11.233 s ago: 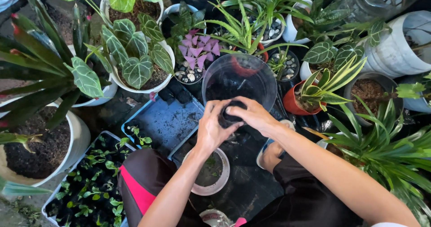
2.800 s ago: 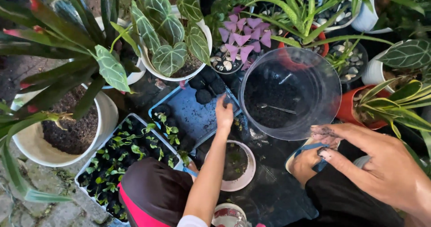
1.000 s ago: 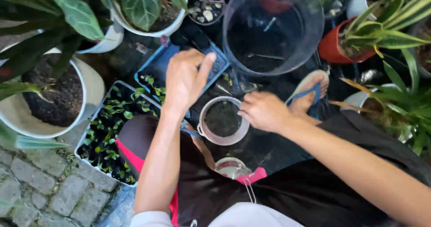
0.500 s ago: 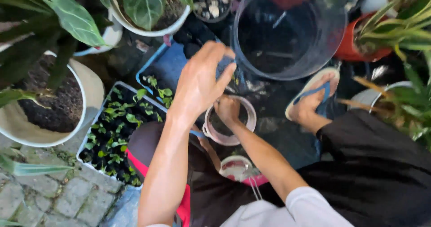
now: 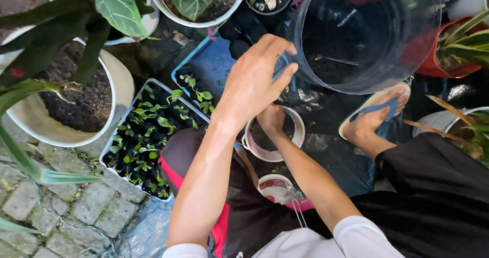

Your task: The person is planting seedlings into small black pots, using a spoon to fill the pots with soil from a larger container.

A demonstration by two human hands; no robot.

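Note:
My left hand [image 5: 254,79] hovers over the blue tray [image 5: 214,64], just beside the rim of a large clear tub [image 5: 367,82] with dark soil in its bottom. Its thumb and fingers are slightly apart and nothing shows between them. Beneath it, my right hand [image 5: 272,121] reaches down into a small clear pot [image 5: 299,135] holding dark soil. My left wrist covers its fingertips.
A black tray of green seedlings [image 5: 147,135] lies left of my arm, and a few more seedlings stand in the blue tray. A big white pot of soil [image 5: 118,84] stands far left. My foot in a sandal [image 5: 377,118] rests right of the small pot. Potted plants ring the spot.
My view has dropped closer. My left hand has shifted right toward the tub's rim and its fingers have curled in. My right hand stays in the small pot.

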